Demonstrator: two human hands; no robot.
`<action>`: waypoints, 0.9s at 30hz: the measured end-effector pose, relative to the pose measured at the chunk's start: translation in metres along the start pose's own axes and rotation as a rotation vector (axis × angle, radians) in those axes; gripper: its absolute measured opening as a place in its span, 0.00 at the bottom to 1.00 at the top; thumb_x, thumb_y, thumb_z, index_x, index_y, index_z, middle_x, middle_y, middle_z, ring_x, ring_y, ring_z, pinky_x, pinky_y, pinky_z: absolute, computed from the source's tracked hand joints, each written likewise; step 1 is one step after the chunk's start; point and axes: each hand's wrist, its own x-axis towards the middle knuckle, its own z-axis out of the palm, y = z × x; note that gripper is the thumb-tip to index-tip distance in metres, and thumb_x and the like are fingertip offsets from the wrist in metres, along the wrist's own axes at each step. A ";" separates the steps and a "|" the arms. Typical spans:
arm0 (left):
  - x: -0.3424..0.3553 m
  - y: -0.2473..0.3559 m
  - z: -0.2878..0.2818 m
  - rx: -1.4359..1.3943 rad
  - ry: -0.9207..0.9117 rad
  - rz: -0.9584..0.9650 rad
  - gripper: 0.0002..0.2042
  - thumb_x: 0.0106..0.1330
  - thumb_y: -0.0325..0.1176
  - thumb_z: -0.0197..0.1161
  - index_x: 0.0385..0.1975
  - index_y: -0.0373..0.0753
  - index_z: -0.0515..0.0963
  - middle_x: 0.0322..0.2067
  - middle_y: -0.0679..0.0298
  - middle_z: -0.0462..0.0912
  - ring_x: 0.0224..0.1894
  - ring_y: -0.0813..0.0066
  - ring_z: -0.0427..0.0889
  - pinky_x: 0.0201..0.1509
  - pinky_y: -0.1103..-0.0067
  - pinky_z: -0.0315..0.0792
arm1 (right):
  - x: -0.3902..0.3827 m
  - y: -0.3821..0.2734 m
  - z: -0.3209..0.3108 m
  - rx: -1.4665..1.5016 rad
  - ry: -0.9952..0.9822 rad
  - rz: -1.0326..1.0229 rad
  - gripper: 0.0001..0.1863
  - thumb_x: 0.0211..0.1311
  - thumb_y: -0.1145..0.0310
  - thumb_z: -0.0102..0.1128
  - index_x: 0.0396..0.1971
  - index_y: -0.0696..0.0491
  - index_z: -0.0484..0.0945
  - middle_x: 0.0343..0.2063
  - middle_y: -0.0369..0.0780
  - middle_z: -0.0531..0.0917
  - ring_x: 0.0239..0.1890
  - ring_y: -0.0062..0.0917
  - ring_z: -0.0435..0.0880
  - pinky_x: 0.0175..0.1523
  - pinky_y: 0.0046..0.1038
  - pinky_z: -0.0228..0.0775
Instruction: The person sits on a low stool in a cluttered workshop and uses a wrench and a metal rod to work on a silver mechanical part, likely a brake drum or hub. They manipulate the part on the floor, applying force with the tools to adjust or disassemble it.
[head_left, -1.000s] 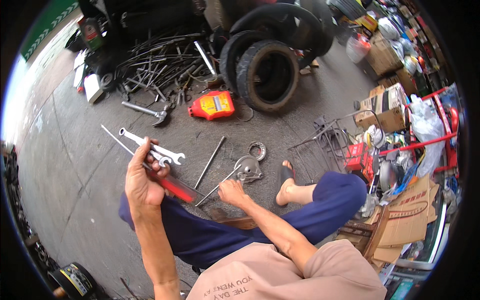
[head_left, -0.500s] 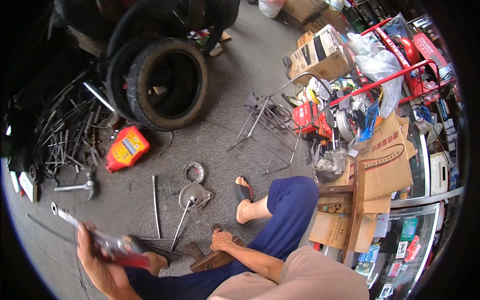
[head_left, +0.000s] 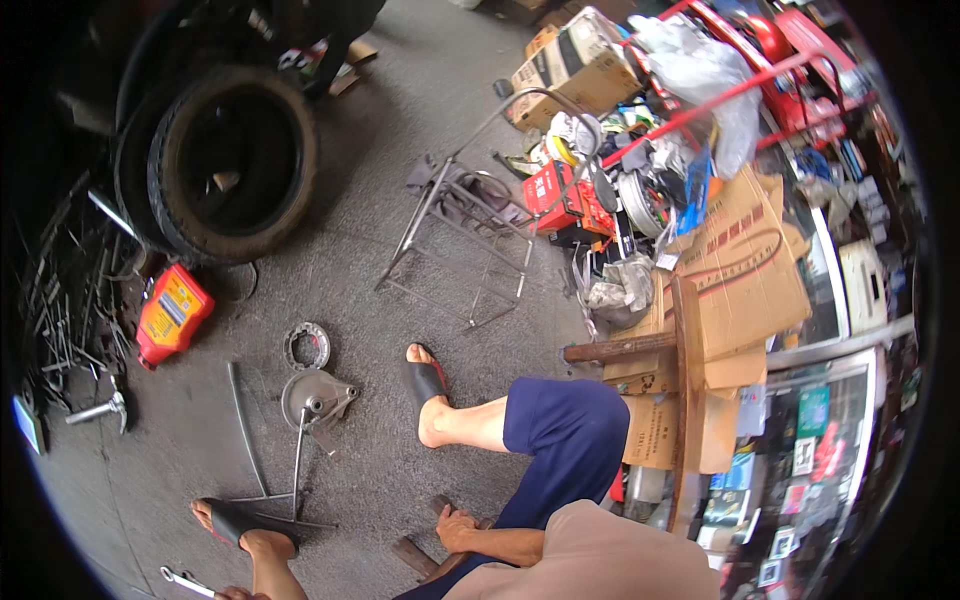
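Observation:
At the lower edge, mostly out of view, my left hand (head_left: 238, 592) holds a combination wrench (head_left: 190, 583); whatever else it grips is hidden. My right hand (head_left: 458, 530) has its fingers curled round the edge of a low wooden stool (head_left: 415, 555) beside my leg. On the concrete between my sandalled feet and beyond them lie a grey metal hub plate (head_left: 296, 392), a notched metal ring (head_left: 306, 346), a long rod (head_left: 243, 425) and a T-handled tool (head_left: 298, 470), its shaft reaching onto the hub plate.
Stacked tyres (head_left: 232, 165), a red jug (head_left: 174, 318), a hammer (head_left: 97, 410) and piled rods (head_left: 60, 300) lie left. A metal frame (head_left: 460, 230), cartons (head_left: 568, 75), flattened cardboard (head_left: 750, 280), a wooden frame (head_left: 689, 400) and a glass showcase (head_left: 830, 430) crowd the right.
The view has swung rightward. My left hand has sunk to the lower edge with the tools. My right hand has moved from by the metal tool down to the wooden stool and grips it.

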 end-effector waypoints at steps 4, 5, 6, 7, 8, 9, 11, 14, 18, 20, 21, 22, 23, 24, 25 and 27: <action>-0.028 -0.029 -0.007 -0.013 -0.048 -0.008 0.07 0.66 0.36 0.59 0.30 0.40 0.74 0.21 0.68 0.75 0.18 0.81 0.69 0.21 0.83 0.64 | 0.053 0.017 0.066 0.247 0.265 -0.138 0.35 0.59 0.67 0.48 0.64 0.68 0.51 0.46 0.62 0.76 0.50 0.48 0.78 0.47 0.52 0.70; -0.036 -0.038 -0.002 0.000 -0.072 0.004 0.07 0.66 0.36 0.59 0.30 0.41 0.74 0.21 0.68 0.75 0.18 0.80 0.70 0.21 0.83 0.64 | 0.045 0.019 0.063 0.157 0.233 -0.247 0.31 0.55 0.70 0.50 0.60 0.66 0.62 0.43 0.59 0.79 0.45 0.49 0.80 0.43 0.49 0.72; -0.040 -0.046 0.002 0.015 -0.110 0.020 0.07 0.66 0.36 0.60 0.29 0.41 0.74 0.20 0.68 0.75 0.18 0.80 0.70 0.20 0.82 0.64 | 0.035 0.021 0.039 0.130 0.166 -0.335 0.29 0.53 0.71 0.51 0.57 0.65 0.66 0.42 0.58 0.80 0.44 0.48 0.80 0.43 0.47 0.73; -0.043 -0.055 0.003 0.027 -0.150 0.030 0.07 0.66 0.35 0.60 0.29 0.41 0.74 0.20 0.68 0.76 0.17 0.80 0.70 0.20 0.82 0.65 | 0.020 0.031 0.016 0.097 0.101 -0.416 0.27 0.51 0.72 0.52 0.55 0.64 0.69 0.41 0.57 0.80 0.44 0.47 0.81 0.42 0.45 0.74; -0.045 -0.063 0.007 0.053 -0.197 0.027 0.07 0.66 0.35 0.60 0.28 0.41 0.74 0.20 0.68 0.76 0.17 0.80 0.70 0.20 0.82 0.65 | 0.010 0.044 0.003 0.077 0.032 -0.488 0.26 0.49 0.73 0.53 0.52 0.63 0.73 0.41 0.55 0.81 0.43 0.46 0.82 0.42 0.43 0.74; -0.044 -0.067 0.009 0.071 -0.249 0.025 0.07 0.66 0.35 0.60 0.28 0.41 0.74 0.20 0.68 0.76 0.17 0.79 0.70 0.20 0.82 0.65 | 0.011 0.052 -0.005 0.174 0.186 -0.526 0.21 0.46 0.74 0.54 0.44 0.59 0.79 0.42 0.52 0.82 0.43 0.44 0.82 0.42 0.45 0.74; -0.029 -0.068 0.001 0.162 -0.324 0.035 0.07 0.66 0.35 0.59 0.27 0.41 0.73 0.19 0.68 0.76 0.17 0.79 0.70 0.19 0.82 0.64 | 0.029 0.054 -0.030 0.344 0.388 -0.522 0.19 0.50 0.71 0.53 0.44 0.57 0.78 0.42 0.50 0.82 0.44 0.43 0.82 0.43 0.47 0.74; -0.018 -0.049 -0.010 0.209 -0.322 0.030 0.08 0.67 0.36 0.59 0.26 0.43 0.73 0.18 0.69 0.73 0.16 0.80 0.69 0.17 0.83 0.63 | -0.015 0.080 -0.122 0.685 0.784 -0.591 0.13 0.54 0.68 0.51 0.37 0.59 0.76 0.39 0.52 0.81 0.42 0.48 0.81 0.42 0.48 0.73; -0.007 -0.041 -0.008 0.295 -0.386 0.072 0.09 0.66 0.39 0.59 0.28 0.42 0.73 0.19 0.70 0.72 0.16 0.78 0.69 0.17 0.80 0.67 | -0.007 0.123 -0.224 0.890 1.447 -0.382 0.11 0.53 0.68 0.52 0.30 0.62 0.73 0.33 0.53 0.76 0.37 0.47 0.78 0.37 0.44 0.73; 0.055 -0.023 -0.028 0.370 -0.355 0.139 0.08 0.59 0.41 0.66 0.26 0.47 0.75 0.17 0.75 0.73 0.14 0.84 0.68 0.13 0.87 0.57 | -0.007 0.140 -0.276 0.718 1.917 -0.157 0.09 0.51 0.72 0.52 0.30 0.62 0.72 0.33 0.51 0.74 0.38 0.45 0.76 0.41 0.43 0.71; 0.075 -0.022 -0.041 0.327 -0.365 0.153 0.08 0.60 0.41 0.65 0.26 0.46 0.75 0.17 0.74 0.73 0.14 0.83 0.68 0.12 0.85 0.57 | -0.009 0.154 -0.295 0.792 1.719 -0.295 0.10 0.50 0.74 0.52 0.32 0.62 0.72 0.34 0.50 0.74 0.38 0.44 0.75 0.41 0.44 0.69; 0.084 -0.024 -0.043 0.265 -0.369 0.105 0.09 0.60 0.41 0.65 0.25 0.45 0.75 0.16 0.74 0.72 0.14 0.83 0.68 0.12 0.86 0.56 | -0.007 0.166 -0.311 0.701 1.779 -0.230 0.10 0.49 0.74 0.52 0.33 0.61 0.71 0.33 0.50 0.73 0.36 0.43 0.75 0.39 0.45 0.68; 0.056 -0.035 -0.028 0.256 -0.370 0.061 0.09 0.60 0.40 0.65 0.25 0.45 0.75 0.16 0.74 0.71 0.13 0.83 0.67 0.12 0.86 0.57 | -0.001 0.181 -0.323 0.600 1.701 -0.231 0.20 0.49 0.72 0.54 0.43 0.63 0.70 0.44 0.52 0.73 0.46 0.45 0.74 0.47 0.47 0.67; 0.077 -0.034 -0.037 0.134 -0.338 0.045 0.09 0.59 0.38 0.66 0.25 0.43 0.75 0.14 0.73 0.70 0.12 0.83 0.67 0.12 0.85 0.59 | 0.012 0.190 -0.334 0.543 1.678 -0.175 0.36 0.47 0.72 0.56 0.60 0.64 0.60 0.60 0.53 0.64 0.61 0.47 0.65 0.61 0.53 0.57; 0.066 -0.035 -0.037 0.152 -0.309 0.045 0.08 0.59 0.37 0.66 0.25 0.42 0.75 0.13 0.73 0.70 0.11 0.83 0.67 0.11 0.85 0.59 | 0.021 0.199 -0.344 0.520 1.502 -0.186 0.42 0.48 0.69 0.58 0.65 0.61 0.53 0.65 0.51 0.59 0.67 0.45 0.57 0.67 0.56 0.47; 0.053 -0.033 -0.039 0.174 -0.253 0.078 0.09 0.60 0.36 0.65 0.24 0.40 0.75 0.13 0.72 0.71 0.11 0.83 0.67 0.11 0.85 0.58 | 0.022 0.201 -0.364 0.599 1.172 -0.262 0.49 0.46 0.60 0.66 0.67 0.55 0.50 0.64 0.48 0.61 0.66 0.41 0.60 0.66 0.57 0.47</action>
